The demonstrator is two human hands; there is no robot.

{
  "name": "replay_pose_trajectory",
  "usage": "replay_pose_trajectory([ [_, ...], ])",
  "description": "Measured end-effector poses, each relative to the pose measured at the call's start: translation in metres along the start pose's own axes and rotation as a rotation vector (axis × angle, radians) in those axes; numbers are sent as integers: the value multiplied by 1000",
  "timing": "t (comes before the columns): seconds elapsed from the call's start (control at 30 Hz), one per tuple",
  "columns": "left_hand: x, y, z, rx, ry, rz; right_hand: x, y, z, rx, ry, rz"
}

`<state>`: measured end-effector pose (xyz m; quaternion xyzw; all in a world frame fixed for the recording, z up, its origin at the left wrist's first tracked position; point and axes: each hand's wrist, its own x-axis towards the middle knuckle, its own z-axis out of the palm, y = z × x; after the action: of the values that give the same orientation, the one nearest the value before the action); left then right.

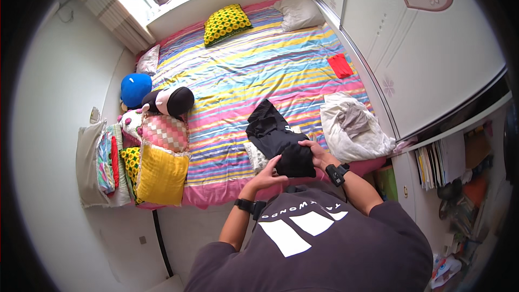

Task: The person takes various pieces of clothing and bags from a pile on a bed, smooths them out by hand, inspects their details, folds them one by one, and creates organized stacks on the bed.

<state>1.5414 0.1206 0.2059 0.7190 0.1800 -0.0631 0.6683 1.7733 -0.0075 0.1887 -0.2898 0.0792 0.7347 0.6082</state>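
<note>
A black garment (279, 134) lies partly bundled near the front edge of the bed, over a white printed cloth (256, 157). My left hand (267, 174) rests at the garment's near left side, thumb and fingers apart, the fingertips against the fabric. On its right side, my right hand (318, 153) touches the garment with its fingers over the edge; whether it grips the fabric I cannot tell. To the right sits a crumpled white cloth (344, 144) with a greyish piece on top. A folded red cloth (340, 66) lies farther back on the striped bedsheet (235, 85).
At the left are a yellow cushion (163, 174), a pink checked cushion (165, 133), plush toys (180, 101) and folded textiles (115, 170). A sunflower-patterned cushion (228, 24) and a pale pillow (299, 12) lie at the back. A sliding wardrobe door (421, 69) borders the right side.
</note>
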Motion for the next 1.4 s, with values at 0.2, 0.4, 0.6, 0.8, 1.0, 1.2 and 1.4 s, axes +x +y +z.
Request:
replay_pose_trajectory([
  [0.2, 13, 19, 0, 172, 409, 294, 13, 13, 104, -135, -283, -263],
  [0.4, -6, 58, 1, -40, 334, 266, -24, 17, 154, -1117, -311, -620],
  [0.6, -19, 63, 0, 91, 283, 241, -31, -7, 139, -1394, -241, -642],
  [0.8, -41, 103, -15, -552, 673, 342, -91, -28, 138, -940, -64, -691],
  [1.0, -36, 143, -36, -728, 774, 446, -107, -38, 145, -841, 60, -894],
  [1.2, -39, 140, -29, -804, 869, 338, -103, -42, 78, -1295, 82, -596],
  [1.4, -49, 87, -53, -364, 942, 435, -127, -35, 94, -910, -103, -344],
])
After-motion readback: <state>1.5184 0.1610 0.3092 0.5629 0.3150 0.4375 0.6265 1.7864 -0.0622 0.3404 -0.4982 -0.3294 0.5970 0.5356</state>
